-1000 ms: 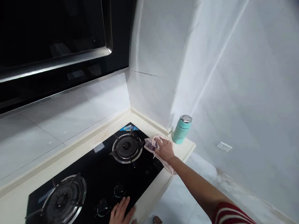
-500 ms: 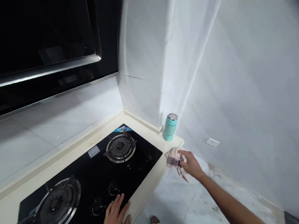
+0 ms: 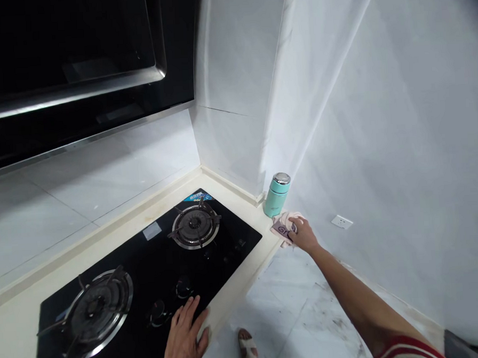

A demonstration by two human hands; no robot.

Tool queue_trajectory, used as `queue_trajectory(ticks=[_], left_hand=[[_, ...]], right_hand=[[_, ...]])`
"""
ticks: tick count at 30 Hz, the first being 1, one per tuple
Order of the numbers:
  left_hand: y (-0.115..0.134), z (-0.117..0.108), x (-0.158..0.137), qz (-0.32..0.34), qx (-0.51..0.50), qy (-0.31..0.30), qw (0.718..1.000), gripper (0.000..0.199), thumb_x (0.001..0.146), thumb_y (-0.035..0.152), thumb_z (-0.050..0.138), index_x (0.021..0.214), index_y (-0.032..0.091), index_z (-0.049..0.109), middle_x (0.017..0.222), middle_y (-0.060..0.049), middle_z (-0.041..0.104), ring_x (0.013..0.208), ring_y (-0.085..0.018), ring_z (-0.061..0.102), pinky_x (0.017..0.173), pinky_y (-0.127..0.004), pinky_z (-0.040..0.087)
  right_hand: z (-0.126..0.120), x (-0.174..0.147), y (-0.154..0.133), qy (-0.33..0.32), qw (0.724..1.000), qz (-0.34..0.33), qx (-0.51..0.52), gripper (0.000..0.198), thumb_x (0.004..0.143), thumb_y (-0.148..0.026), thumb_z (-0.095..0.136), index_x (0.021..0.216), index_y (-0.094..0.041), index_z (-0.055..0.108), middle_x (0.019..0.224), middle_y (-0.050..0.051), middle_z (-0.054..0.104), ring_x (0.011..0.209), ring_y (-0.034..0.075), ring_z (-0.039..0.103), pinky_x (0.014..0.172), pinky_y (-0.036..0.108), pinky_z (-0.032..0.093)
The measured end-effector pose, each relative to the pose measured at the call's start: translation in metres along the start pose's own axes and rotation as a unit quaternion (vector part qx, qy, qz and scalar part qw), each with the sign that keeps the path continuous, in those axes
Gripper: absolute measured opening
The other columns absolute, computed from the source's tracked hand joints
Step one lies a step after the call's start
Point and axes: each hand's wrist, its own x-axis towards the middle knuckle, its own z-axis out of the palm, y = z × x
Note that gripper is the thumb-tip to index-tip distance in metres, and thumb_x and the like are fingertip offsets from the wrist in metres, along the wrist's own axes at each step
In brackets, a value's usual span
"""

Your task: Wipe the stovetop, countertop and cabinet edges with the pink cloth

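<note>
At the right end of the bench (image 3: 234, 208), a pale pink cloth (image 3: 281, 231) with dark lettering on a purple-grey patch lay bunched under the right hand (image 3: 305, 235), whose fingers were clamped on it. The cloth sat just beside the base of an upright mint-green bottle (image 3: 276, 197) with a shiny silver lid; whether the two touched, I could not tell. The left hand (image 3: 183, 334) rested palm down at the front edge of a black glass stove (image 3: 147, 269), its fingers held nothing and its thumb stood apart from the rest. Just beyond those fingertips was a knob (image 3: 184, 287), with a second knob (image 3: 158, 312) to its left. Two burners (image 3: 195, 225) with dark metal supports were set in the glass, and a wall socket (image 3: 341, 221) showed to the right of the cloth.
</note>
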Motion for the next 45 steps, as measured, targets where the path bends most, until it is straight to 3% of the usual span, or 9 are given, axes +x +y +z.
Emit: queue_trajectory(ticks=[9, 15, 18, 21, 25, 29, 34, 40, 45], left_hand=[[0.002, 0.003, -0.005, -0.023, -0.04, -0.025, 0.999, 0.036, 0.09, 0.024, 0.059, 0.125, 0.028, 0.066, 0.148, -0.009, 0.055, 0.136, -0.027, 0.051, 0.105, -0.043, 0.045], [0.009, -0.001, -0.004, -0.041, -0.05, -0.022, 0.998, 0.036, 0.089, 0.021, 0.056, 0.123, 0.027, 0.067, 0.147, -0.011, 0.055, 0.137, -0.027, 0.049, 0.107, -0.045, 0.042], [0.01, -0.003, -0.005, -0.053, -0.066, -0.021, 0.996, 0.035, 0.09, 0.026, 0.058, 0.124, 0.027, 0.067, 0.147, -0.01, 0.056, 0.136, -0.027, 0.05, 0.108, -0.045, 0.042], [0.011, -0.005, -0.006, -0.064, -0.081, -0.038, 0.994, 0.037, 0.091, 0.031, 0.06, 0.127, 0.029, 0.066, 0.148, -0.009, 0.055, 0.136, -0.027, 0.049, 0.109, -0.045, 0.041], [0.013, -0.006, -0.008, -0.078, -0.101, -0.062, 0.99, 0.039, 0.091, 0.035, 0.06, 0.129, 0.03, 0.065, 0.149, -0.008, 0.054, 0.137, -0.028, 0.048, 0.11, -0.047, 0.04], [0.015, -0.003, -0.011, -0.087, -0.118, -0.074, 0.986, 0.04, 0.091, 0.036, 0.06, 0.13, 0.03, 0.064, 0.15, -0.008, 0.053, 0.138, -0.029, 0.047, 0.111, -0.048, 0.038], [0.015, -0.001, -0.012, -0.095, -0.13, -0.079, 0.984, 0.039, 0.091, 0.035, 0.059, 0.13, 0.031, 0.064, 0.151, -0.009, 0.051, 0.139, -0.029, 0.046, 0.111, -0.049, 0.038], [0.017, 0.002, -0.015, -0.121, -0.139, -0.043, 0.982, 0.045, 0.086, 0.03, 0.06, 0.13, 0.021, 0.058, 0.144, -0.015, 0.053, 0.135, -0.03, 0.048, 0.109, -0.05, 0.043], [0.02, 0.005, -0.021, -0.149, -0.117, -0.014, 0.982, 0.041, 0.084, 0.026, 0.059, 0.124, 0.019, 0.055, 0.136, -0.016, 0.057, 0.133, -0.031, 0.049, 0.106, -0.052, 0.046]], right_hand=[[0.021, -0.116, -0.081, -0.102, 0.989, -0.103, 0.001, 0.055, 0.074, -0.02, 0.062, 0.128, -0.024, 0.059, 0.132, 0.013, 0.05, 0.103, 0.025, 0.06, 0.086, 0.036, 0.052], [0.029, -0.185, -0.13, -0.201, 0.938, -0.142, 0.242, 0.052, 0.062, -0.015, 0.055, 0.112, -0.027, 0.06, 0.113, 0.005, 0.058, 0.096, 0.021, 0.063, 0.082, 0.033, 0.053], [0.014, -0.171, -0.142, -0.255, 0.892, -0.059, 0.368, 0.05, 0.07, -0.023, 0.051, 0.12, -0.026, 0.054, 0.086, -0.001, 0.06, 0.07, 0.018, 0.059, 0.062, 0.029, 0.051], [-0.009, -0.122, -0.144, -0.231, 0.9, -0.046, 0.368, 0.052, 0.078, -0.032, 0.052, 0.13, -0.027, 0.051, 0.079, -0.003, 0.057, 0.063, 0.016, 0.053, 0.058, 0.028, 0.047], [-0.015, -0.044, -0.153, -0.154, 0.96, -0.141, 0.184, 0.051, 0.082, -0.042, 0.056, 0.131, -0.029, 0.06, 0.127, 0.009, 0.058, 0.113, 0.027, 0.057, 0.093, 0.042, 0.048], [0.021, -0.017, -0.18, -0.164, 0.981, -0.103, -0.005, 0.051, 0.086, -0.054, 0.057, 0.13, -0.03, 0.065, 0.151, 0.013, 0.042, 0.137, 0.039, 0.038, 0.106, 0.061, 0.035], [0.063, -0.081, -0.206, -0.093, 0.98, -0.151, -0.087, 0.064, 0.086, -0.05, 0.063, 0.145, -0.028, 0.053, 0.154, 0.02, 0.035, 0.133, 0.046, 0.036, 0.1, 0.066, 0.034], [0.075, -0.196, -0.223, -0.139, 0.92, -0.365, -0.012, 0.049, 0.087, -0.039, 0.061, 0.136, -0.032, 0.061, 0.146, 0.015, 0.043, 0.128, 0.041, 0.04, 0.102, 0.06, 0.035], [0.066, -0.212, -0.2, -0.158, 0.894, -0.419, 0.014, 0.046, 0.082, -0.029, 0.065, 0.127, -0.035, 0.065, 0.141, 0.009, 0.05, 0.127, 0.036, 0.043, 0.104, 0.056, 0.036]])
